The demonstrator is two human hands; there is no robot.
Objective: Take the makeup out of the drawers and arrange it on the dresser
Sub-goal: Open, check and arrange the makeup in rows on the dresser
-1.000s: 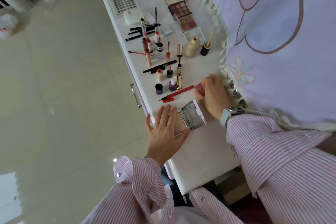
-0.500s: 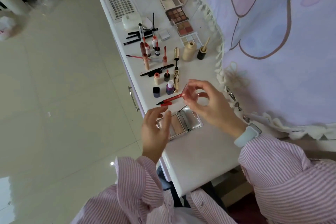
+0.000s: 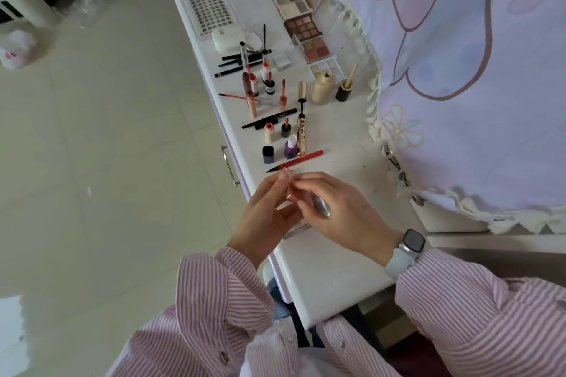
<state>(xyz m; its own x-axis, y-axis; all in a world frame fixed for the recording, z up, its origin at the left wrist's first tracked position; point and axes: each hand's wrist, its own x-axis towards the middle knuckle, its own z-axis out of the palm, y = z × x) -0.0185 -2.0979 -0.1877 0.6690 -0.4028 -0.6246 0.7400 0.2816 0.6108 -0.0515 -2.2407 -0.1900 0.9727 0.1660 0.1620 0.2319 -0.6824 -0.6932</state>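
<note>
Holding a small item between both hands above the near stretch of the long white glossy desk (image 3: 333, 269), the person seems to be opening or separating a slim lip product before laying it down. The left hand (image 3: 269, 217) has its fingertips pinched on the pale pink end of the slim tube (image 3: 291, 190), while the right hand (image 3: 340, 214) curls its grip round the silvery metallic cap end (image 3: 321, 206); whether the two parts are joined or already apart cannot be told. Under the hands, the edge of a flat clear-lidded compact (image 3: 295, 228) shows on the desk.

To do this well, I judge the pull should run straight along the tube's axis, with the left pinch steady and the right hand twisting gently, so nothing flicks toward the thin red eyeliner pen (image 3: 295, 161) lying just beyond the fingertips. Farther along stand the square dark navy polish bottle (image 3: 268, 154), the purple polish bottle with a white cap (image 3: 291, 147) and the gold mascara tube (image 3: 302, 135). The bare patch to the right of the pen looks the natural spot to place the pieces, parallel with the pen, keeping the rows tidy.
</note>
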